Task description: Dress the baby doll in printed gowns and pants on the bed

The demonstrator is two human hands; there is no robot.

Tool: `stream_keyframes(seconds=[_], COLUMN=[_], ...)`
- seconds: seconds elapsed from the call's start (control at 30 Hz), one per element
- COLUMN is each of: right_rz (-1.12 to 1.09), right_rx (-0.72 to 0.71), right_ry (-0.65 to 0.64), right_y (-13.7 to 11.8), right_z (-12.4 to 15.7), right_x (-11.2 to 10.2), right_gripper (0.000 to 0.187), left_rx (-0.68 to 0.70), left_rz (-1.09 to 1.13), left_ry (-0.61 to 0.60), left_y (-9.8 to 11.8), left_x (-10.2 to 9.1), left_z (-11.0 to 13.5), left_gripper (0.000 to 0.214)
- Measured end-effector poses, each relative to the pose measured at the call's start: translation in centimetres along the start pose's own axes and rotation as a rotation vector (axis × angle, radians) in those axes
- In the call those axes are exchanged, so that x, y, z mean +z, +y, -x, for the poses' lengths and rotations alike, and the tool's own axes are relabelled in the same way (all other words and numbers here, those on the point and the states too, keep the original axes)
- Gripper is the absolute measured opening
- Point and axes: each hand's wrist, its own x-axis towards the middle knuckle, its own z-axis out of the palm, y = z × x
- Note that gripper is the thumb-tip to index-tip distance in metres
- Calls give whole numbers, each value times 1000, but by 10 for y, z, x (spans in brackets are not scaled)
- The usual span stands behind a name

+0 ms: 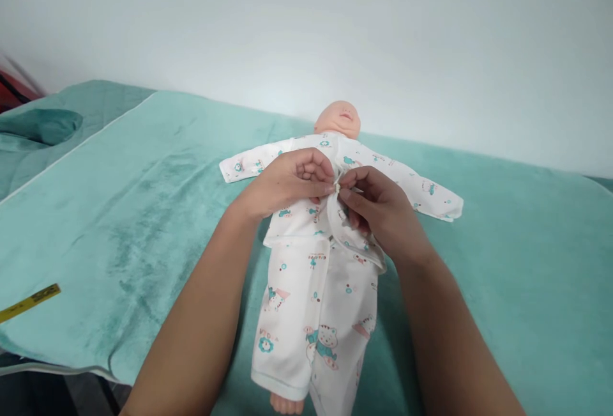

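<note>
A baby doll (338,118) lies on its back on a teal blanket (143,211), dressed in a white printed shirt (412,186) and matching trousers (316,320). My left hand (287,181) and my right hand (378,208) meet over the doll's chest. Both pinch the shirt's front edges together at a small white fastener (337,188). All fingers are curled and closed on the fabric. One bare doll foot (286,404) shows at the bottom.
The blanket covers a bed or table against a white wall (335,20). A darker teal pillow (41,125) lies at the far left. A yellow measuring tape (29,302) rests near the blanket's left front edge.
</note>
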Motion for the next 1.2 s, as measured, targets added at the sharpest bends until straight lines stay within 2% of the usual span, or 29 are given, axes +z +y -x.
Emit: stream_keyframes(seconds=[0.57, 0.73, 1.07, 1.2], right_rz=[74, 142, 456, 572], right_rx=[31, -72, -353, -418], right_ry=[57, 133, 294, 319], right_y=[1, 6, 13, 11], right_z=[3, 6, 4, 5], right_x=[6, 14, 21, 20], right_gripper=[17, 16, 10, 7], left_rx=[-52, -46, -38, -43], left_rz=[-15, -11, -39, -36], left_ry=[-5, 13, 45, 42], left_y=[4, 6, 7, 7], left_x=[-1, 0, -1, 0], left_z=[0, 2, 3, 3], left_gripper=[22, 19, 17, 18])
